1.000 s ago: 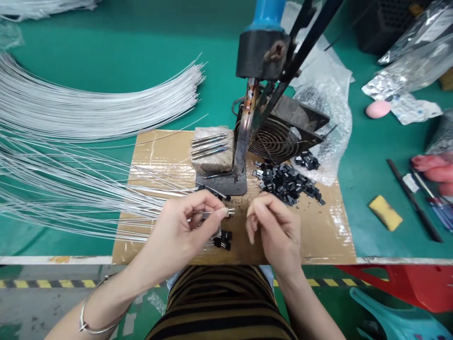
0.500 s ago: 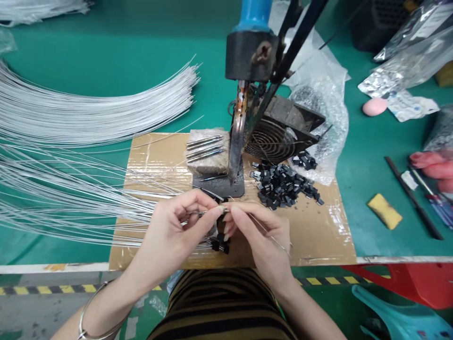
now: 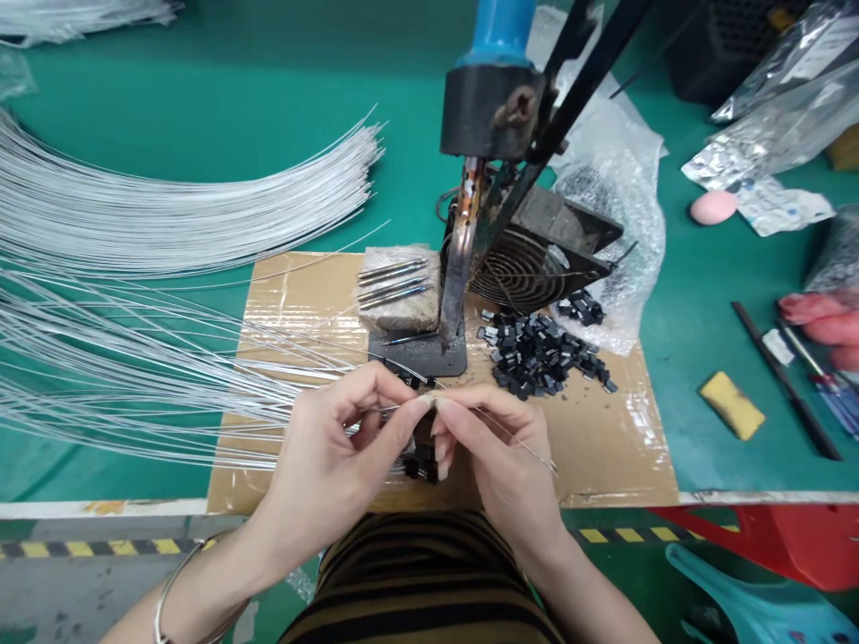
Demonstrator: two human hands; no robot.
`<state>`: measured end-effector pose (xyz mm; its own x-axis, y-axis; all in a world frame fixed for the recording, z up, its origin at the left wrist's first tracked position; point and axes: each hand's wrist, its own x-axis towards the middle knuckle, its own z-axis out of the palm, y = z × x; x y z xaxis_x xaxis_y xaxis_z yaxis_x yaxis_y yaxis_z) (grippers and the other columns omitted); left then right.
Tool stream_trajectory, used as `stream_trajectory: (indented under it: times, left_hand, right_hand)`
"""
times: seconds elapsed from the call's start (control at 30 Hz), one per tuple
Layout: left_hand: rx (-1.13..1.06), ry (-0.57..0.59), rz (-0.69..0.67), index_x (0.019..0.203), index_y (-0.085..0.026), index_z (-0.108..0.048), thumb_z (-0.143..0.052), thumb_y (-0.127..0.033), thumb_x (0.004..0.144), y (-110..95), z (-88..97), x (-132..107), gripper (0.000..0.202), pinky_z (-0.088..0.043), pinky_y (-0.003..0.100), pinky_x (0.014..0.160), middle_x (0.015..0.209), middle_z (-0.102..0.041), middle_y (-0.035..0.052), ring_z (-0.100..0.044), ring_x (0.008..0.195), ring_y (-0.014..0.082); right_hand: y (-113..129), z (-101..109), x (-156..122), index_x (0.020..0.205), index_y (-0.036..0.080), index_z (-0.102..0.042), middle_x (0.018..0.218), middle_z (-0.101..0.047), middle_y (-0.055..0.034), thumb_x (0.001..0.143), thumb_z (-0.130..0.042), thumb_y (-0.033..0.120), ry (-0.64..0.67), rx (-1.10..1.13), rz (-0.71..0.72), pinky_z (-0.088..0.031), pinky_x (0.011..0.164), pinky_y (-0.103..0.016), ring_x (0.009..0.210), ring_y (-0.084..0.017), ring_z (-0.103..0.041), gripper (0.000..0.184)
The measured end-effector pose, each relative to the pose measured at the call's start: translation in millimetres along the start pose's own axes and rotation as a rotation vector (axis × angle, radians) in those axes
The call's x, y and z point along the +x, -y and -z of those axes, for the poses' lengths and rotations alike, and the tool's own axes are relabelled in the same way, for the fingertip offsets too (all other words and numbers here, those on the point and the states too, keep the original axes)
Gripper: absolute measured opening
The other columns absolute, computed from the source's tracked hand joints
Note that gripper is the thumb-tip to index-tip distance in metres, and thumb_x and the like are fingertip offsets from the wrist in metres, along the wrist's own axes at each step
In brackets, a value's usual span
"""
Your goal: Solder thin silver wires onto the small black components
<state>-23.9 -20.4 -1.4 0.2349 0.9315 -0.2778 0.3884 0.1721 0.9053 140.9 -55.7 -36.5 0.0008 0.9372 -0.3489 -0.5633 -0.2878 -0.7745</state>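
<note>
My left hand (image 3: 339,456) is closed in a pinch, thumb against forefinger, on a thin wire whose end is hidden by the fingertips. Thumb to thumb with it, my right hand (image 3: 506,456) pinches too; a thin silvery wire (image 3: 533,453) runs through its fingers and sticks out past the palm. Whatever lies right between the fingertips is too small to make out. Several small black pieces (image 3: 421,462) on wire ends lie under my hands. Just beyond them, a soldering iron (image 3: 458,268) points down from its stand.
Loose white wires (image 3: 255,380) spread leftward over cardboard (image 3: 604,447), behind them a thick wire bundle (image 3: 201,224). A stained block (image 3: 403,309) carries metal rods. Right of the iron are a fan (image 3: 530,259) and a heap of black parts (image 3: 547,358). A yellow sponge (image 3: 731,405) lies farther right.
My fingertips have drawn closer together, covering the small metallic bit that showed between them. The whole view has shifted slightly, with the iron appearing farther right.
</note>
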Motion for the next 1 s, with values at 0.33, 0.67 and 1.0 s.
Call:
stream_trajectory:
  times: [0.33,0.67,1.0]
  left_hand:
    - [-0.033,0.009,0.0,0.082,-0.02,-0.072,-0.07,-0.034,0.098,-3,-1.3,0,0.022,-0.04,0.024,0.051,0.07,-0.073,0.0021,-0.062,0.06,0.014]
    - [-0.078,-0.062,-0.014,0.083,-0.021,-0.074,-0.074,-0.036,0.096,0,-8.6,1,0.02,-0.054,0.027,0.057,0.072,-0.074,0.0035,-0.067,0.063,0.0168]
    - [-0.055,-0.154,-0.06,0.087,-0.021,-0.071,-0.069,-0.032,0.101,8,-19.8,-5,0.018,-0.05,0.024,0.057,0.072,-0.07,0.0011,-0.063,0.063,0.0135]
  right_hand:
    - [8,4,4,0.078,0.021,-0.085,0.065,-0.074,0.0009,0.086,-0.088,0.03,0.028,0.057,-0.125,-0.056,0.046,-0.018,0.047,-0.008,-0.063,0.012]
    - [5,2,5,0.086,0.021,-0.088,0.065,-0.074,0.0003,0.087,-0.086,0.032,0.003,0.081,-0.095,-0.057,0.048,-0.018,0.048,-0.008,-0.064,0.01]
    - [1,-8,3,0.08,0.022,-0.086,0.063,-0.072,0.0008,0.08,-0.089,0.036,-0.092,0.124,-0.102,-0.056,0.046,-0.022,0.047,-0.01,-0.059,0.014]
